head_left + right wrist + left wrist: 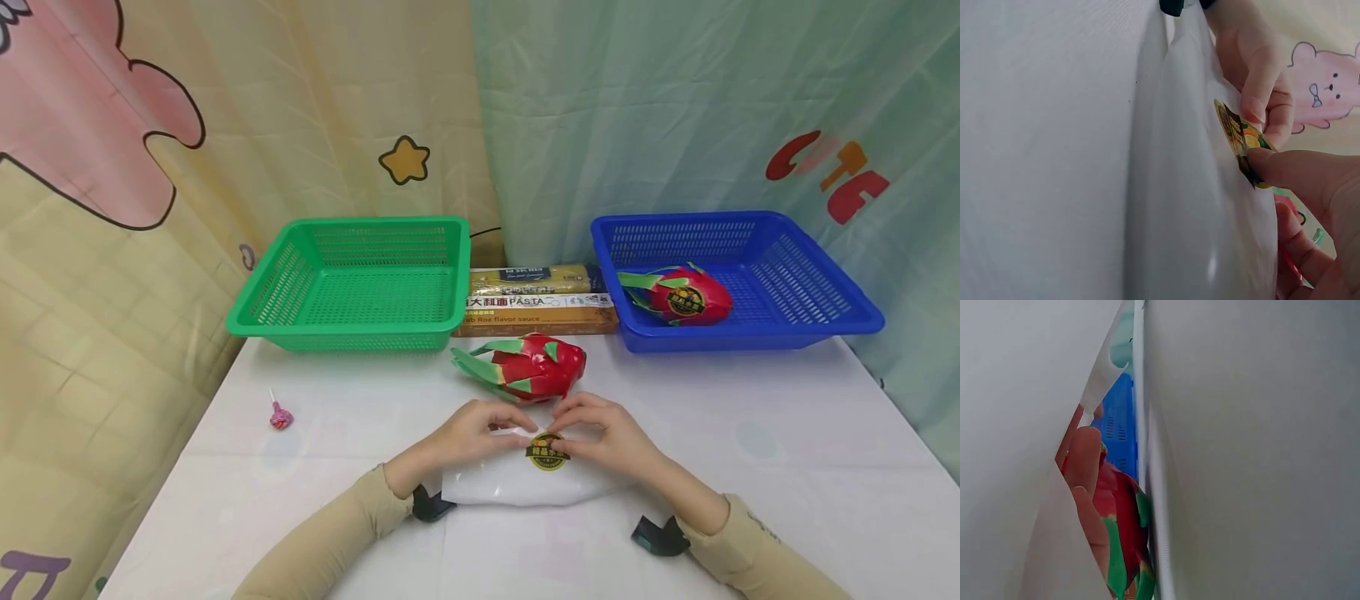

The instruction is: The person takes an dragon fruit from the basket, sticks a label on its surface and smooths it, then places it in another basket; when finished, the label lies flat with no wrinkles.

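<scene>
A white glossy sheet [502, 483] bearing a round black-and-gold sticker [546, 452] is held in front of me. My left hand [480, 432] pinches the sheet beside the sticker's left edge. With the thumb on the sticker's face, my right hand [613, 435] pinches it from the right, its other fingers behind the sheet. The right wrist view shows the sticker [1235, 134] bent or creased along its middle. Just beyond the hands lies a red dragon fruit [540, 367] with green leaf tips. Much of the left hand is hidden by the sheet in the left wrist view.
A green basket [258, 329] stands back left. The blue basket [810, 336] back right holds another dragon fruit [697, 304] with a similar round sticker. Between them lie a pasta sauce box [536, 321] and a yellow package [532, 281]. A pink-wrapped lollipop [281, 415] lies left.
</scene>
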